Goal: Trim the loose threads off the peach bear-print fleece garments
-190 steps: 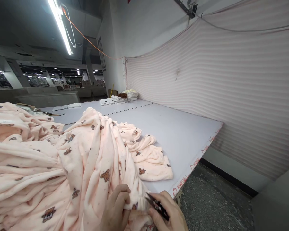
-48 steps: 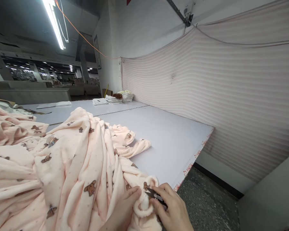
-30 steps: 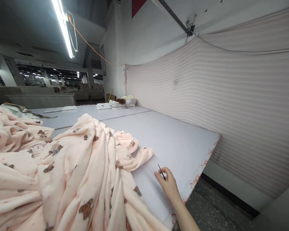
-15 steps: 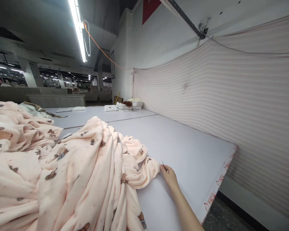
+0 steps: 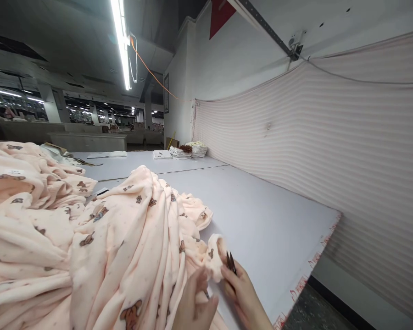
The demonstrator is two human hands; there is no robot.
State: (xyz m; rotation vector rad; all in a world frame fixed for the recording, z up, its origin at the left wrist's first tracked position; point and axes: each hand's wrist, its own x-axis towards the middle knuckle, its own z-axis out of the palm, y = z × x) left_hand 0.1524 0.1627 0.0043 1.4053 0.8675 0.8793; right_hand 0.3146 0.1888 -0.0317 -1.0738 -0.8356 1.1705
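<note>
A large heap of pale pink fleece garments [image 5: 89, 229] printed with small brown bears lies on the grey-white table [image 5: 261, 215]. One cuff end [image 5: 214, 250] of the fleece is lifted near the table's front. My left hand [image 5: 194, 305] is closed on the fleece just below that cuff. My right hand [image 5: 242, 295] grips small black thread snips [image 5: 231, 262], whose blades point up beside the cuff.
A striped fabric sheet [image 5: 330, 151] hangs along the wall on the right. Folded stacks of white cloth [image 5: 186, 150] sit at the table's far end. The table's front right edge [image 5: 309, 270] drops to a speckled floor. A fluorescent tube [image 5: 121, 41] runs overhead.
My right hand pulled back from its reach across the table, bringing the cuff and snips close to me. My left hand came back into view and took hold of the fleece.
</note>
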